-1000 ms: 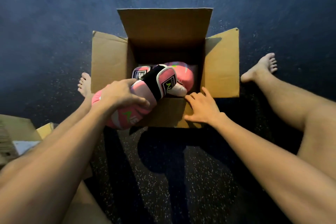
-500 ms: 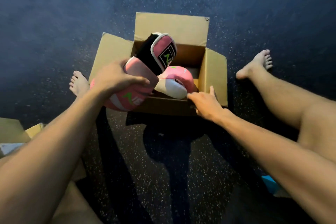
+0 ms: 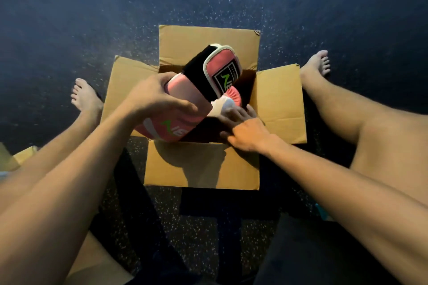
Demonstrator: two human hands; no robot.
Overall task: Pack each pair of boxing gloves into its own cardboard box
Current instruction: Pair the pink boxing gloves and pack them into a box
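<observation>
Now the left hand [image 3: 157, 97] wraps round the padded body of a pink glove [image 3: 180, 120], cuff tilted up over the open box [image 3: 201, 164]. The right hand [image 3: 245, 132], fingers loosely spread, touches the second glove [image 3: 232, 99] inside. Soft, bulky and probably light: best gripped round the body.

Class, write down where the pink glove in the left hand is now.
Head view: the pink glove is over the cardboard box's near-left corner, gripped by the left hand, beside the second glove.

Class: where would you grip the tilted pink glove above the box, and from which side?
Grip the glove round its padded body, probably from the left, as the left hand does: its cuff tilts away, and the other glove crowds its right.
</observation>
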